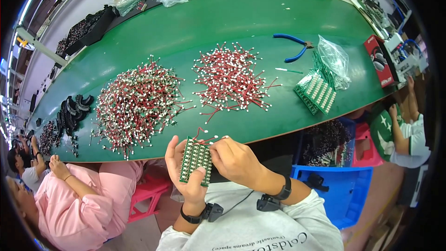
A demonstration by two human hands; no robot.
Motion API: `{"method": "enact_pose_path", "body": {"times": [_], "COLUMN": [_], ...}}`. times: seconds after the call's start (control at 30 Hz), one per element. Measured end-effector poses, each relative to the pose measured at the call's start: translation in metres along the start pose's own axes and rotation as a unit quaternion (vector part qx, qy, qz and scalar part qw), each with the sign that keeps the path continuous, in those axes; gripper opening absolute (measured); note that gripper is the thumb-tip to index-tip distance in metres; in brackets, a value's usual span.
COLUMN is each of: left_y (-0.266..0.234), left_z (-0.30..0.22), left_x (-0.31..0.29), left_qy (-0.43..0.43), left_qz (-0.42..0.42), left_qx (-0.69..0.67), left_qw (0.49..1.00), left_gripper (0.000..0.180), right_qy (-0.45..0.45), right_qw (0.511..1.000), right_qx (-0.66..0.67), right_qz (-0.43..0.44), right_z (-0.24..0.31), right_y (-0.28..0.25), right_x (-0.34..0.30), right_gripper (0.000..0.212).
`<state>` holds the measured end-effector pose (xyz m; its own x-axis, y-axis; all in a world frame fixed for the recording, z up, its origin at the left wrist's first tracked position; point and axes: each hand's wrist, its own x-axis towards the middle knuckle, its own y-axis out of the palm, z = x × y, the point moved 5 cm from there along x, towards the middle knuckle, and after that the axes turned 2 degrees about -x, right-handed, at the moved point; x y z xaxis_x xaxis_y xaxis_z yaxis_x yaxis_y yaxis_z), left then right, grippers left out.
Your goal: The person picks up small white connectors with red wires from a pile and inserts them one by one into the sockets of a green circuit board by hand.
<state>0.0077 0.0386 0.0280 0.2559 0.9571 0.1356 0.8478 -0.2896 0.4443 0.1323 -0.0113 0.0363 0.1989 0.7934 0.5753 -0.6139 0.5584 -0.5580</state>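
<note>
My left hand [191, 192] grips a green circuit board panel [194, 159] covered with rows of small pale parts, its thumb pressed on the lower part of the face. At the panel's upper right corner, the fingers of my right hand [239, 161] pinch a short red wire lead [204, 141] with a white plug. Other red wire ends stick up along the panel's top edge. Farther off on the table lie a pile of red leads with white plugs [228, 78] and, to its left, a larger heap of wired green boards [135, 104].
The green table [278, 111] curves across the view. On its right lie blue-handled cutters [297, 56], a thin green-and-white strip [289, 70], more board panels [317, 92], a clear bag [335, 60] and a red box [380, 61]. A blue bin [346, 200] is beside me; a person in pink [83, 204] sits left.
</note>
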Motion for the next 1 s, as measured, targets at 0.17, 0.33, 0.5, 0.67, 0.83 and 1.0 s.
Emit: {"method": "enact_pose_path", "body": {"times": [0.17, 0.33, 0.5, 0.67, 0.83, 1.0], "left_y": [-0.003, -0.006, -0.009, -0.017, -0.027, -0.049], "left_z": [0.003, 0.003, 0.006, 0.007, -0.005, -0.010], "left_x": [0.000, -0.003, -0.004, -0.002, 0.006, 0.015], "left_qy": [-0.003, -0.020, -0.029, -0.030, -0.004, -0.007], "left_qz": [0.002, -0.002, -0.002, 0.000, -0.028, -0.093], "left_qx": [0.046, 0.030, 0.019, 0.052, 0.006, -0.041], "left_qw": [0.999, 0.999, 0.999, 0.998, 1.000, 0.995], "left_gripper": [0.083, 0.085, 0.086, 0.086, 0.086, 0.080], "right_qy": [-0.025, -0.020, -0.009, -0.009, 0.016, 0.036], "right_qw": [0.998, 1.000, 1.000, 1.000, 0.994, 0.997], "right_qx": [-0.039, 0.005, 0.012, -0.001, 0.070, 0.012], "right_qz": [0.044, 0.002, 0.023, 0.030, 0.080, 0.064], "right_z": [-0.001, -0.005, -0.005, -0.008, -0.015, -0.044], "right_y": [0.006, 0.001, 0.004, 0.024, 0.011, 0.008], "right_x": [-0.004, -0.005, -0.004, -0.007, 0.018, 0.049], "right_gripper": [0.014, 0.009, 0.010, 0.009, 0.010, 0.015]}}
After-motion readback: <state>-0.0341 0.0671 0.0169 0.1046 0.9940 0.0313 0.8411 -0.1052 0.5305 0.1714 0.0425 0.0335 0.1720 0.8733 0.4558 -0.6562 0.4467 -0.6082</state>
